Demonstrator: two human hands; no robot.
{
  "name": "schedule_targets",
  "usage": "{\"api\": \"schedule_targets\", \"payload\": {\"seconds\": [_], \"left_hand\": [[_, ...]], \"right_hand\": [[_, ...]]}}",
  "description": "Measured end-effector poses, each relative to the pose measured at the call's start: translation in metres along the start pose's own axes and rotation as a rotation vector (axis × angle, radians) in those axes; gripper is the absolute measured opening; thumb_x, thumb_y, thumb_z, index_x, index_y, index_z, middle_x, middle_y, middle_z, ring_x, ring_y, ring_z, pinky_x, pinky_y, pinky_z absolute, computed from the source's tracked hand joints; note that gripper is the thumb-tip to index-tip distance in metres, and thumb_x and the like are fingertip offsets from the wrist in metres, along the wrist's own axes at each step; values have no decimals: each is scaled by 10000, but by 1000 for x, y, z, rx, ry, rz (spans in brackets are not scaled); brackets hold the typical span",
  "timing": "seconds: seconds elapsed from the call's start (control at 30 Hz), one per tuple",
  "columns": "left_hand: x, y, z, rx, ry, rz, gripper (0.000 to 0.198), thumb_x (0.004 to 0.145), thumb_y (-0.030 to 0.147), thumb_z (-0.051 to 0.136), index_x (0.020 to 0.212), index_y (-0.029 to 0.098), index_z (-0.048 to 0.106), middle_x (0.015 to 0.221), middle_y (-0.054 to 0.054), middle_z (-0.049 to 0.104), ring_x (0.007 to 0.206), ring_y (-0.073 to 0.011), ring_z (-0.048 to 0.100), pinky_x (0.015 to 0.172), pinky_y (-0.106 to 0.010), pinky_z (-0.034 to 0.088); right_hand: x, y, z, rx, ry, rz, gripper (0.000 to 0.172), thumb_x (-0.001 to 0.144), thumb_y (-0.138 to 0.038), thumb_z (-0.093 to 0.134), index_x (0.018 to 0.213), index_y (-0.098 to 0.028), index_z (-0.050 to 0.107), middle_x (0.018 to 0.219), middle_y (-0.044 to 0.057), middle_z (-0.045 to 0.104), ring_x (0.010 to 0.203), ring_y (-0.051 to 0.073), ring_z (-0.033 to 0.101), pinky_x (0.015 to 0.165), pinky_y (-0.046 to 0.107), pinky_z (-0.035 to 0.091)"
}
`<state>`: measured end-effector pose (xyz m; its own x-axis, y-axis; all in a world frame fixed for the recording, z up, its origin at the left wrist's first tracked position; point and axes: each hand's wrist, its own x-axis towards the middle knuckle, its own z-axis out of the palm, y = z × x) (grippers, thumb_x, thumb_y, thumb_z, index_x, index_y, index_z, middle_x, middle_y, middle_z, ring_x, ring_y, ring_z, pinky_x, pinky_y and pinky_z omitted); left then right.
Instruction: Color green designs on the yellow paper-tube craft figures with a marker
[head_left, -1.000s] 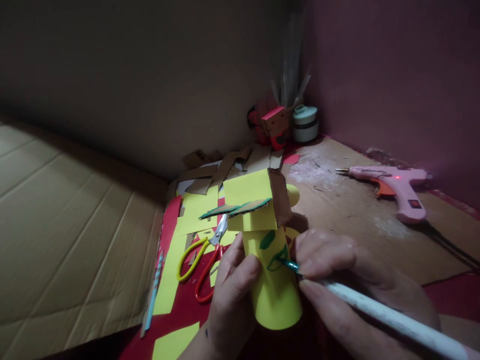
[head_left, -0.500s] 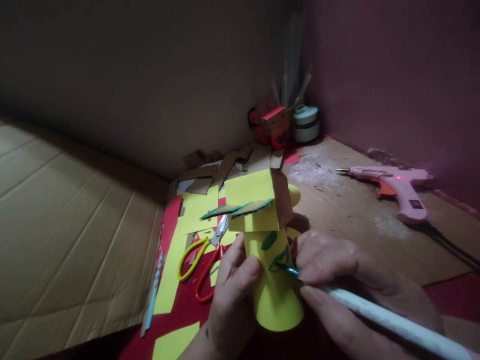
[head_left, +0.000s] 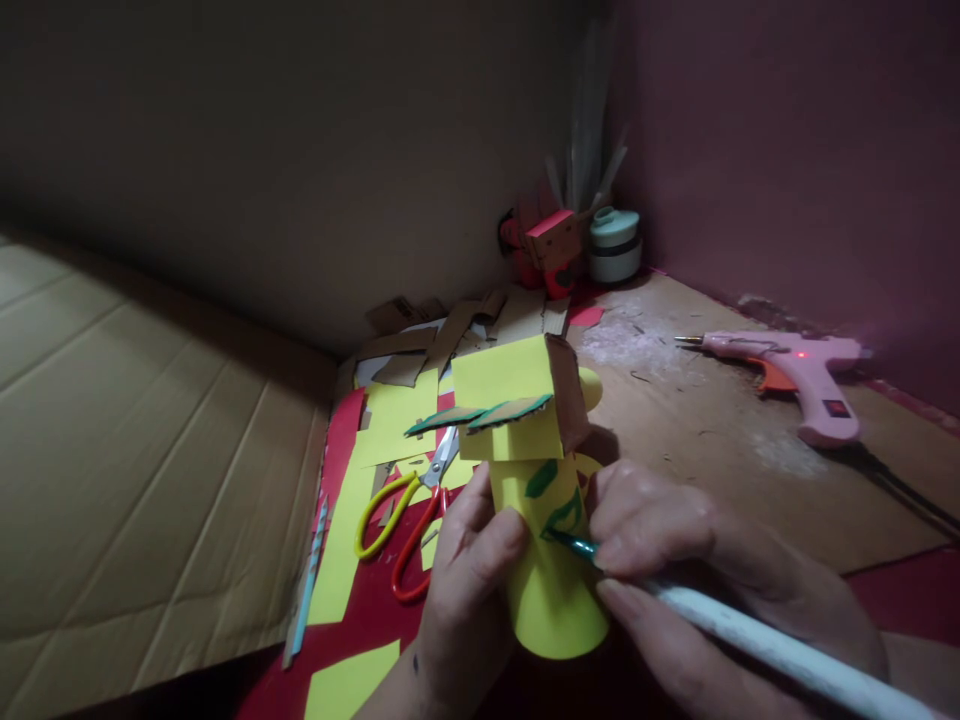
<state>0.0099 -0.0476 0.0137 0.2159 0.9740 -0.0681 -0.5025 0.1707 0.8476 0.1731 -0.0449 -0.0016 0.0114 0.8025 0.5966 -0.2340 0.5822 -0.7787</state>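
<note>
A yellow paper figure (head_left: 551, 590) with a cone-shaped body and a boxy cardboard head stands between my hands. Two leaf-like cardboard strips (head_left: 510, 411) edged in green jut from the front of the head. My left hand (head_left: 476, 570) is wrapped around the left side of the body. Pinched in my right hand (head_left: 675, 560) is a white-handled paintbrush (head_left: 757, 625), its green-wet tip touching the body. Under that tip is a green leaf outline (head_left: 562, 515), with a filled green mark (head_left: 541, 478) above it.
Scissors (head_left: 431, 480) with yellow and red handles lie left of the figure, among yellow paper pieces. A pencil (head_left: 307, 590) lies farther left, beside a large cardboard sheet (head_left: 150, 480). A pink glue gun (head_left: 795, 370) rests at right. Behind stand a small cardboard figure (head_left: 555, 245) and a lidded pot (head_left: 615, 245).
The brush tip has shifted very slightly along the lower edge of the green leaf outline. Both hands keep their hold, and the view has shifted a little.
</note>
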Motion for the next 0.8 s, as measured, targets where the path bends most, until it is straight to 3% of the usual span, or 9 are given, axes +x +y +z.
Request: {"api": "schedule_targets", "payload": {"seconds": [0.13, 0.2, 0.3, 0.47, 0.63, 0.8], "left_hand": [[1, 0, 1, -12, -13, 12, 148, 884, 342, 804, 900, 195, 807, 820, -19, 748, 724, -135, 682, 665, -203, 560], [2, 0, 2, -23, -20, 24, 152, 878, 338, 810, 938, 198, 812, 842, -25, 763, 737, -138, 695, 681, -202, 569], [3, -1, 2, -33, -25, 26, 170, 880, 327, 810, 1009, 216, 821, 858, -18, 778, 790, -154, 724, 780, -230, 597], [2, -2, 1, -25, -35, 8, 223, 883, 343, 808, 1083, 244, 823, 907, -20, 811, 856, -182, 753, 836, -259, 603], [1, -1, 1, -13, -4, -3, 222, 875, 365, 809, 1058, 239, 816, 1011, -43, 823, 918, -224, 758, 853, -307, 596], [3, -1, 1, 2, -13, 11, 239, 891, 363, 796, 1098, 244, 806, 923, -23, 802, 823, -179, 736, 812, -270, 590]], "right_hand": [[0, -4, -4, -10, -111, 14, 265, 871, -52, 722, 958, -301, 710, 741, -7, 715, 651, 184, 679, 622, 303, 616], [-3, -6, -6, -30, -79, 89, 290, 905, -36, 682, 999, -310, 674, 809, -19, 709, 619, 147, 642, 740, 334, 650], [-7, -6, -6, -57, -64, 115, 293, 928, -37, 669, 1017, -315, 650, 839, -28, 710, 613, 126, 641, 790, 317, 653], [-8, -3, -5, -71, -80, 100, 274, 949, -33, 638, 993, -303, 643, 842, -19, 718, 704, 143, 700, 794, 295, 648], [-9, -4, -7, -59, -98, 77, 292, 933, -33, 664, 1028, -308, 634, 848, -29, 701, 654, 126, 665, 783, 293, 647], [-7, -5, -7, -85, -77, 93, 270, 940, -37, 666, 992, -300, 633, 833, -30, 705, 675, 132, 685, 798, 291, 648]]}}
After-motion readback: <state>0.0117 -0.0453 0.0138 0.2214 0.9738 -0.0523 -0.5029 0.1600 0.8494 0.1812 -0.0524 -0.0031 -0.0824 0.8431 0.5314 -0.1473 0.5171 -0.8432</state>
